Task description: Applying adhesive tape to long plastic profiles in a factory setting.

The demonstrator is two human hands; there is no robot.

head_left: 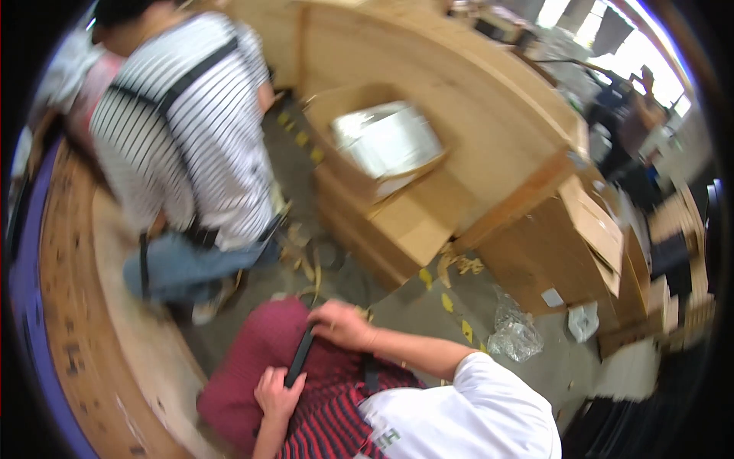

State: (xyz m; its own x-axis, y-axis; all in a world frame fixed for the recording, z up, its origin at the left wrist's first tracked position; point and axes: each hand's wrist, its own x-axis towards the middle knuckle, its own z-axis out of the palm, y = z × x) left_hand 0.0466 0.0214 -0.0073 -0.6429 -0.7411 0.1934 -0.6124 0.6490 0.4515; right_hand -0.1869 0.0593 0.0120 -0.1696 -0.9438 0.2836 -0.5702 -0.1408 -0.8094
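A narrow black strip (300, 356) lies slantwise over my lap, on dark red trousers. It looks flat and strap-like, but blur hides its exact kind. At its lower end, my left hand (278, 392) is closed on it with the thumb along the edge. My right hand (341, 325) reaches across from the right with fingers bent round the upper end, where the fingertips are partly hidden. Under both arms shows a red and black striped apron (325, 421).
A co-worker (180, 130) in a striped top sits at the left by a wooden bench (92, 329). Ahead stands an open carton (417, 237) with silvery packs (386, 138) above it, before a wooden panel (428, 61). Clear plastic (515, 329) and more cardboard (535, 252) lie right.
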